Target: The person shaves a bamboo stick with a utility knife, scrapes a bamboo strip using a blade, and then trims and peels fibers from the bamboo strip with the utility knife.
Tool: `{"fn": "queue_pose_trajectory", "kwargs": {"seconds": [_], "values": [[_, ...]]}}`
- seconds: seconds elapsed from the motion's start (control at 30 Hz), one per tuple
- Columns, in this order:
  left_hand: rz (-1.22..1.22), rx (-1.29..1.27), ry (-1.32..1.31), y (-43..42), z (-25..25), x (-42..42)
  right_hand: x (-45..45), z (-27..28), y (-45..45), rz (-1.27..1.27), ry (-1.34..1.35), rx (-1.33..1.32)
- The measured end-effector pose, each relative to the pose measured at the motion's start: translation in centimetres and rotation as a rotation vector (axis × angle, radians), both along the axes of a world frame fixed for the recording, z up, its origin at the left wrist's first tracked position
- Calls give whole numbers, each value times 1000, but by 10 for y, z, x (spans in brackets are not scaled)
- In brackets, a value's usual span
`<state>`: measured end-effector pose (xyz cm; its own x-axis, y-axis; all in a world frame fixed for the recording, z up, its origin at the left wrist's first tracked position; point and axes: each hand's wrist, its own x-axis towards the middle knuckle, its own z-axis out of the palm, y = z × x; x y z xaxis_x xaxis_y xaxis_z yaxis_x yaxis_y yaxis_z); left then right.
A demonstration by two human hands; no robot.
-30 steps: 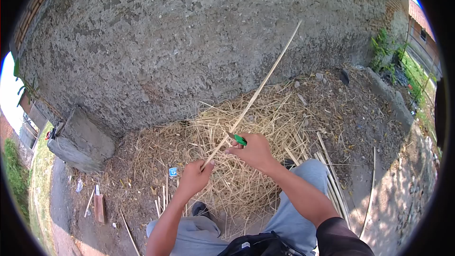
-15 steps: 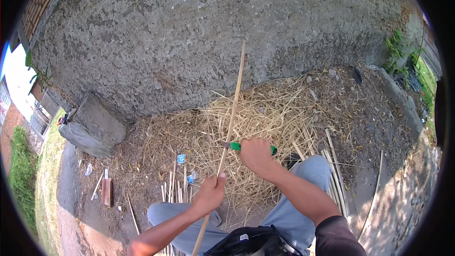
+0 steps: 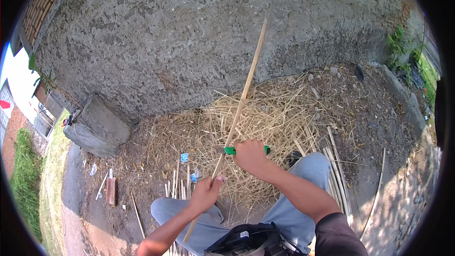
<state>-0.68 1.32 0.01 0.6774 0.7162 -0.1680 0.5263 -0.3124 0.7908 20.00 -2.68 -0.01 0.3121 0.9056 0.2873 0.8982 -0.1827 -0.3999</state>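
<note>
A long, thin stick [image 3: 250,76] is held aslant over the pile of shavings [image 3: 279,123]: its far end is pointed past the pile's far edge and slightly right, its near end past the pile's near left edge. The stick is gripped by the left hand [image 3: 204,194], fingers closed, at the near left edge of the pile. Above the pile's middle, the green knife [image 3: 230,150] is held in the closed right hand [image 3: 251,155], just right of the stick, with the blade laid across it, nearly square to its long axis. Whether the edge bites cannot be told. Compared with half a second ago, the stick's far end has been tipped further right over the pile, and its near end has been brought into view.
</note>
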Motion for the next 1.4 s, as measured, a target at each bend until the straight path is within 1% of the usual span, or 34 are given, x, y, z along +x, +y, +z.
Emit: {"fn": "queue_pose_trajectory", "kwargs": {"seconds": [0.03,0.07,0.13,0.17,0.23,0.37,0.43,0.47,0.53,0.6,0.67,0.73,0.77,0.83,0.87,0.93,0.97,1.03,1.17,1.27,1.33,1.4], "values": [[16,115,-16,-3,1,0,0,1,-1,25,2,18],[15,116,-14,-6,2,0,0,0,-1,24,4,20],[74,310,97,-13,7,1,0,-3,1,28,9,78],[79,311,97,-19,12,1,2,-5,3,33,8,79],[144,485,188,-32,23,2,8,-8,8,-34,7,160],[198,475,219,-39,26,-2,17,-9,13,-74,1,174],[183,376,116,-41,20,-6,21,-11,15,-124,6,145],[185,378,114,-44,20,-8,23,-10,15,-122,4,148],[142,237,84,-50,19,-11,25,-8,16,-153,30,178],[139,244,102,-53,11,-18,23,-6,16,-136,35,183],[136,249,120,-57,14,-19,17,0,13,-117,41,185],[86,312,215,-68,21,-20,10,6,11,-105,58,65],[88,310,214,-70,23,-23,8,7,11,-103,57,63],[65,348,235,-71,24,-28,6,9,10,-130,-42,4],[64,346,236,-72,24,-30,6,5,12,-130,-41,2],[55,386,327,-73,24,-36,5,-3,20,-129,-59,-77],[56,388,331,-72,25,-39,5,-4,23,-127,-55,-76],[49,411,287,-73,26,-46,7,-8,28,-132,-82,-160],[58,420,352,-73,25,-53,8,-23,35,-96,-66,-151],[47,435,433,-73,26,-53,13,-35,41,-72,-105,-154],[27,446,493,-74,28,-53,15,-43,46,-64,-118,-170],[25,448,501,-71,26,-53,16,-48,54,-58,-114,-206]]}}
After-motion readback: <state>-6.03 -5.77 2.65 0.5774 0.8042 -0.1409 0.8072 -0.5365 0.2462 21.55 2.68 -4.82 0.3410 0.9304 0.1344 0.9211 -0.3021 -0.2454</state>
